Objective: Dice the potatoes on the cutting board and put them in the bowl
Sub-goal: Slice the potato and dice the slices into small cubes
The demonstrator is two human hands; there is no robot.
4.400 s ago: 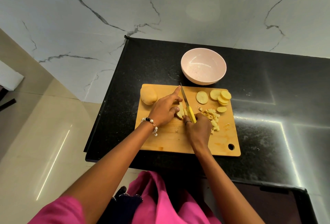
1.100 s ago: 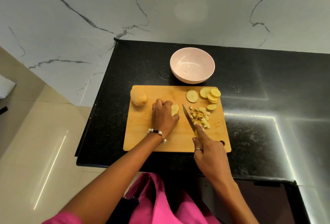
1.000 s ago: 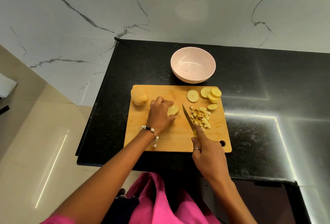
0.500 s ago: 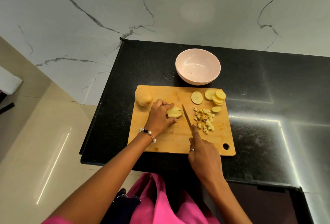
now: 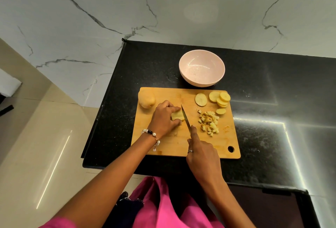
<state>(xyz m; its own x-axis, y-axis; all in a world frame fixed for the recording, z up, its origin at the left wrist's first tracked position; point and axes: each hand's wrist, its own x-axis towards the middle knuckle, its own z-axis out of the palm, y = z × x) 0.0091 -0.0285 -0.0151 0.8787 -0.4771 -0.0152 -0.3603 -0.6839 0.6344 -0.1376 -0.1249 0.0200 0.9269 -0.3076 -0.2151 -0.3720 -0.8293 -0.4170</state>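
Observation:
A wooden cutting board [image 5: 174, 144] lies on the black counter. My left hand [image 5: 163, 118] grips a cut potato piece [image 5: 177, 116] near the board's middle. My right hand [image 5: 201, 153] holds a knife [image 5: 185, 117], forefinger along its spine, with the blade set against the piece's right side. A pile of diced potato [image 5: 209, 122] lies to the right, and several round slices [image 5: 217, 99] sit at the board's far right. A whole potato [image 5: 146, 99] rests at the far left corner. The pink bowl [image 5: 201, 70] stands empty behind the board.
The black counter [image 5: 272, 100] runs on to the right and ends at an edge just left of the board. A marble wall rises behind the bowl. Beige floor lies to the left.
My left hand took a fresh potato piece and set it mid-board. My right hand brought the knife from beside the diced pile leftward to the piece.

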